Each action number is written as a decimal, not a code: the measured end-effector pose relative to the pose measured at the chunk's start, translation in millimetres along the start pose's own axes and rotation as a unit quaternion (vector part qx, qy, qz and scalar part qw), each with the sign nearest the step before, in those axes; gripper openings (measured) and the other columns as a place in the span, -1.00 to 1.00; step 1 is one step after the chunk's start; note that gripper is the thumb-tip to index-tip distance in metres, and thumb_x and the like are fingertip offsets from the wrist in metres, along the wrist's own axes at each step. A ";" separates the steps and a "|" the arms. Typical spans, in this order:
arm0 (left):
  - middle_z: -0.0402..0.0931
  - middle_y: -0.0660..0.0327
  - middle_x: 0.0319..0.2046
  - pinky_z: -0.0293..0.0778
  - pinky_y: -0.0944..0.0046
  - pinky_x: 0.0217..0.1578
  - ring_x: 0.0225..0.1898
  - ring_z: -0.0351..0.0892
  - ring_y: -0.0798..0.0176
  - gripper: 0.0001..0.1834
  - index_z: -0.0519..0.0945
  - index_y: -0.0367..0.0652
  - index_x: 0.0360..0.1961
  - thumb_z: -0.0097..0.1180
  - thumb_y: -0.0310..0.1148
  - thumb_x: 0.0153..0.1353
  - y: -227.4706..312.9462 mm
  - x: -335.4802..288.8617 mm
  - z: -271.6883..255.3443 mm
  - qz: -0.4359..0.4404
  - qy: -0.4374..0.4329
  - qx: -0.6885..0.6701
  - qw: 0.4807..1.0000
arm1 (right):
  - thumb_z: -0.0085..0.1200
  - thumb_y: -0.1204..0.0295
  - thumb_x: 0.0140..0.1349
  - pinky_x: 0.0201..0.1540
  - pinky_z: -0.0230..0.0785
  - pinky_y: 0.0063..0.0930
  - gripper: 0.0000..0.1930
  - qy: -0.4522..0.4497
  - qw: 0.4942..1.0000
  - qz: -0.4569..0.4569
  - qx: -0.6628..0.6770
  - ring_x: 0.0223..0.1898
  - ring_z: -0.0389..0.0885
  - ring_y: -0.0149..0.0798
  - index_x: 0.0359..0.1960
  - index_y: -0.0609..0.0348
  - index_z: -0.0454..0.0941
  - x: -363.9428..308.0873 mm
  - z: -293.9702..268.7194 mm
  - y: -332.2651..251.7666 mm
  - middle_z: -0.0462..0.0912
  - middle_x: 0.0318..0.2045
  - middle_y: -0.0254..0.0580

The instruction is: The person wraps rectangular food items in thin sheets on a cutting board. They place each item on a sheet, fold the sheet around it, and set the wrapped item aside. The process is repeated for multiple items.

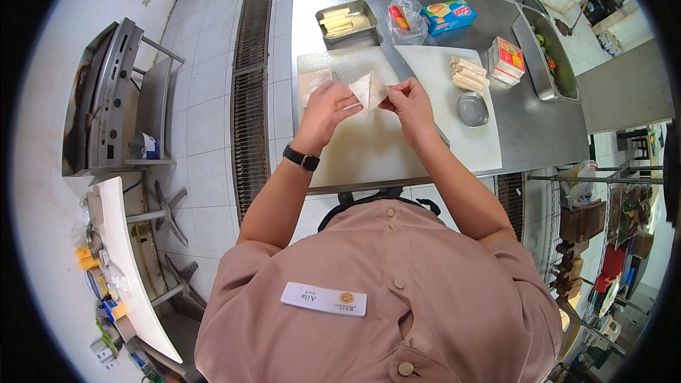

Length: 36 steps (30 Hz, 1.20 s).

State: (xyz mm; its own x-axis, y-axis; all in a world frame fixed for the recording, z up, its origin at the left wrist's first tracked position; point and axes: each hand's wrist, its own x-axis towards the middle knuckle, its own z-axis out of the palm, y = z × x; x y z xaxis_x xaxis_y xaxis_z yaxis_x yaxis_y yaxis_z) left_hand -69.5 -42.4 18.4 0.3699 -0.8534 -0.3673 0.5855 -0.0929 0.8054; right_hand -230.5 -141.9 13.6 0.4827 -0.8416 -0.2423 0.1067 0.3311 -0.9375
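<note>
A thin, pale wrapper sheet (367, 91) is held up over the white cutting board (425, 156), a corner of it folded to a point. At its left edge is my left hand (328, 115), fingers closed on the sheet. My right hand (413, 108) pinches the opposite edge between thumb and fingers. Beside my left hand lies a stack of wrappers (313, 83). A large knife (399, 62) rests on the board, its lower part passing behind my right hand. Several finished rolls (468, 73) are grouped to the right, with a small square metal dish (472, 110) below them.
Behind the board stand a metal tray (374, 23) of pale yellow sticks, a clear plastic bag (415, 25) with a red-and-yellow packet, and a blue box (448, 16). Red-and-white boxes (506, 60) and a deep steel pan (565, 85) of vegetables sit at the right.
</note>
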 end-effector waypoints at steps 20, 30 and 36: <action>0.65 0.16 -0.28 0.54 0.23 -0.24 -0.28 0.65 0.20 -0.77 0.54 -0.21 -0.08 0.08 -0.30 0.35 42.2 30.9 -59.0 0.231 0.181 0.639 0.711 | 0.09 0.70 0.17 -0.04 0.50 -0.38 -0.57 -0.139 0.983 0.097 0.069 -0.05 0.52 -0.35 0.09 0.14 0.48 -5.1 -38.6 -38.5 0.48 -0.07 -0.30; 0.52 0.12 -0.03 0.58 0.29 -0.06 -0.09 0.61 0.28 -0.41 0.24 -0.18 0.32 0.21 -0.38 0.35 -20.4 -26.1 13.0 -0.097 -0.135 -0.059 0.984 | 0.08 0.79 0.08 -0.02 0.52 -0.42 -0.52 -0.177 0.967 0.082 0.166 -0.05 0.54 -0.29 0.07 0.16 0.45 -6.7 -28.9 -25.1 0.47 -0.06 -0.25; 0.44 0.18 0.06 0.57 0.31 -0.10 -0.15 0.57 0.28 -0.50 0.45 -0.03 0.21 0.20 -0.55 0.24 -49.0 -31.1 4.8 0.025 -0.074 0.171 0.982 | 0.07 0.69 0.07 -0.03 0.49 -0.43 -0.51 -0.120 0.965 -0.007 -0.235 -0.10 0.56 -0.24 0.10 0.18 0.42 -14.0 -40.8 7.5 0.45 0.01 -0.15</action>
State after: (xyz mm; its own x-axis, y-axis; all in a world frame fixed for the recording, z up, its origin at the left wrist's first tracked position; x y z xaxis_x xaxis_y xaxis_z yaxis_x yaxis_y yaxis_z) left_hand -113.1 -13.8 -7.4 0.2691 -0.9240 -0.2715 0.2823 -0.1938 0.9395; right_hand -271.9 -145.1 -0.2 0.6769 -0.7033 -0.2170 -0.2635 0.0437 -0.9637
